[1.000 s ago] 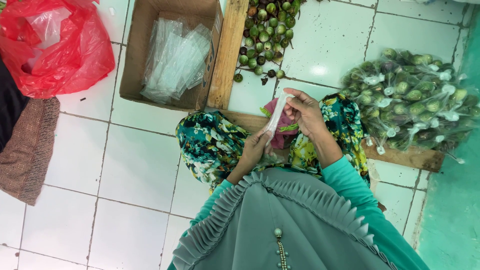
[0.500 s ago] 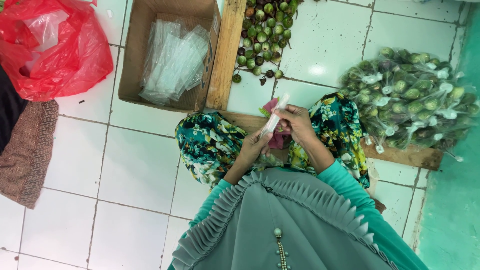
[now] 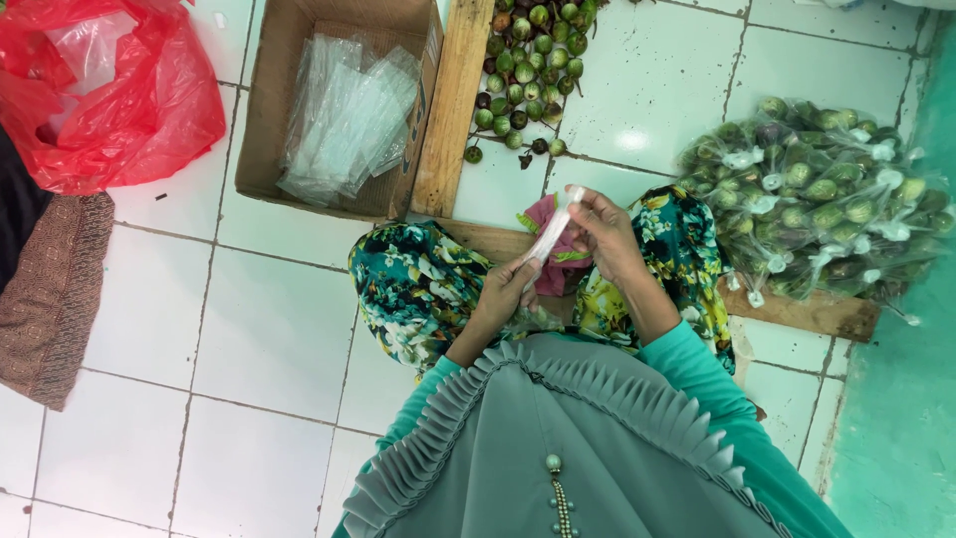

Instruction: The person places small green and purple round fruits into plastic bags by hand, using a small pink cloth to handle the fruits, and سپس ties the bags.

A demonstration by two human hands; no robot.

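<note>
The person is holding a narrow clear plastic sleeve between both hands, just above the floral-skirted lap. The right hand is pinching the sleeve's upper end, while the left hand is gripping its lower end from below. Compared with a second ago, the sleeve is sitting lower and closer to the lap, and the right hand is curling more tightly over its top, as if the handling is moving toward closing it. Beyond the lap, loose green fruits are lying on the tiled floor; a cardboard box of spare sleeves is sitting to the lap's upper left, and bagged fruits are piling up on its right.
</note>
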